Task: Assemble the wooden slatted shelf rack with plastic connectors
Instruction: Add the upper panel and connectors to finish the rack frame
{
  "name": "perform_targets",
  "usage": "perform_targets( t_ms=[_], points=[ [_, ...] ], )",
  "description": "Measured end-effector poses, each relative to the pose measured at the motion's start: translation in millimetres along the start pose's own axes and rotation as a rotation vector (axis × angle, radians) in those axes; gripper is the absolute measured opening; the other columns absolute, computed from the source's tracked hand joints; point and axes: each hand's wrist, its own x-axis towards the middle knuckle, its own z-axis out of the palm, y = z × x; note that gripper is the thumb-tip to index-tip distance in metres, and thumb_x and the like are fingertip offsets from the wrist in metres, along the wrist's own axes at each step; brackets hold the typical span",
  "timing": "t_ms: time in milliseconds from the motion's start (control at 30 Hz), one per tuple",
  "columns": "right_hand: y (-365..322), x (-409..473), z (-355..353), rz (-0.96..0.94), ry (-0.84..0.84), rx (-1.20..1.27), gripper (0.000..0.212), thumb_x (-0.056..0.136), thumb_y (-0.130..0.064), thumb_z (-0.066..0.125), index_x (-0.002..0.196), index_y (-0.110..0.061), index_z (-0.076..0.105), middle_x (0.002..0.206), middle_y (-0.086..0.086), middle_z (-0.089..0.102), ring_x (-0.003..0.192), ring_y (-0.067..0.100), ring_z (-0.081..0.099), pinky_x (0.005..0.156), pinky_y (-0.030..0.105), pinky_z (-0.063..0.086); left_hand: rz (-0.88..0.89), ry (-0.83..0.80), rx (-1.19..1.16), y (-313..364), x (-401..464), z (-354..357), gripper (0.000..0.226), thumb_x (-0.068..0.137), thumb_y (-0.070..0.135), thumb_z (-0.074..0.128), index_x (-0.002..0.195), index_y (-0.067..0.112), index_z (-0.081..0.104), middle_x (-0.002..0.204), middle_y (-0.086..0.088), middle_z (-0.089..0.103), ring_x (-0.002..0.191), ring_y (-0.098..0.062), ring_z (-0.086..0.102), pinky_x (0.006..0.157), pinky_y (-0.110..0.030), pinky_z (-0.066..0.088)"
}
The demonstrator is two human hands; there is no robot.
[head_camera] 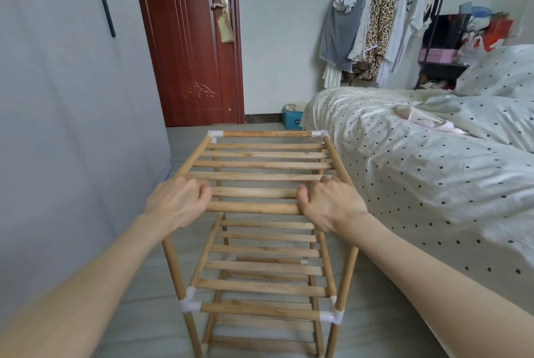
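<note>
The wooden slatted shelf rack (pixel 261 165) stands on the floor in front of me, with tiers of slats one below another. My left hand (pixel 179 201) grips the near left corner of the top tier. My right hand (pixel 332 203) grips the near right corner. Between them runs the near round rail (pixel 254 209). White plastic connectors show at the far corners (pixel 215 136) and at the middle tier's near corners (pixel 189 304). Whatever joins the corners under my hands is hidden.
A bed (pixel 419 155) with a dotted cover lies close on the right of the rack. A grey wall (pixel 72 126) is on the left, a red door (pixel 190 40) ahead. A clothes stand (pixel 375 25) is at the back right, a blue box (pixel 291 119) by the bed.
</note>
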Motion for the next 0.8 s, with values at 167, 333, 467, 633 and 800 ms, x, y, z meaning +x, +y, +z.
perform_targets(
  t_ms=[167,333,467,633,800],
  points=[
    [4,2,-15,-0.037,-0.175,0.216,0.039,0.098,-0.03,0.029,0.062,-0.02,0.04,0.073,0.003,0.051,0.081,0.03,0.052,0.078,0.036,0.041,-0.249,0.035,0.047,-10,-1,11,0.05,0.1,0.026,0.016,0.13,0.015,0.054,0.143,-0.005,0.046,0.143,-0.022,0.022,0.117,-0.045,0.006],
    [56,-6,-25,-0.072,-0.2,0.222,0.035,0.1,-0.024,0.032,0.098,-0.012,0.065,0.102,0.011,0.065,0.118,0.03,0.045,0.115,0.041,0.01,-0.235,0.223,-0.153,13,-12,14,0.039,0.1,0.017,0.026,0.116,0.006,0.06,0.125,-0.016,0.058,0.131,-0.03,0.037,0.111,-0.05,0.018],
    [62,-19,-3,-0.179,-0.023,0.121,0.033,0.102,-0.02,0.029,0.104,-0.005,0.058,0.107,0.009,0.059,0.11,0.027,0.049,0.11,0.033,0.014,0.025,0.17,-0.29,62,-29,17,0.044,0.101,0.03,0.023,0.119,0.016,0.06,0.134,0.002,0.053,0.138,-0.019,0.03,0.116,-0.05,-0.005],
    [36,-35,8,-0.124,0.168,0.096,0.055,0.095,-0.032,0.01,0.089,-0.005,0.056,0.085,0.01,0.053,0.086,0.029,0.049,0.101,0.042,0.033,0.336,0.194,-0.409,101,-51,19,0.055,0.095,0.05,0.017,0.119,0.028,0.061,0.13,0.016,0.052,0.134,0.005,0.019,0.108,-0.026,-0.027],
    [-5,-49,16,-0.144,0.322,0.08,0.04,0.097,-0.032,0.021,0.081,-0.014,0.053,0.079,-0.001,0.043,0.079,0.022,0.043,0.078,0.034,0.032,0.263,0.264,-0.673,87,-69,19,0.028,0.091,0.032,0.032,0.077,0.024,0.054,0.092,0.007,0.051,0.11,-0.011,0.045,0.112,-0.023,0.008]
  ],
)
